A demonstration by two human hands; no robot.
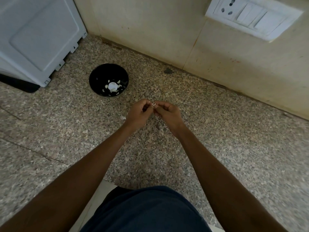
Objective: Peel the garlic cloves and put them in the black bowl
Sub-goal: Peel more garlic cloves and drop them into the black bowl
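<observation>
While both arms are reaching forward over the speckled stone table, a white appliance is standing far to the left of the hands, beyond them against the wall. Nearer, up and to the left of the hands, the black bowl is sitting on the table, well apart from them, and is holding pale garlic pieces at its bottom. A small scrap of white peel is lying on the table just beside the left wrist. The left hand is curling its fingers and pinching a small pale garlic clove at the fingertips. The right hand is meeting it, its thumb and fingers also pinching the same clove, so the two hands are touching above the table. Up and to the right of the hands, a white switch plate is sitting on the wall.
</observation>
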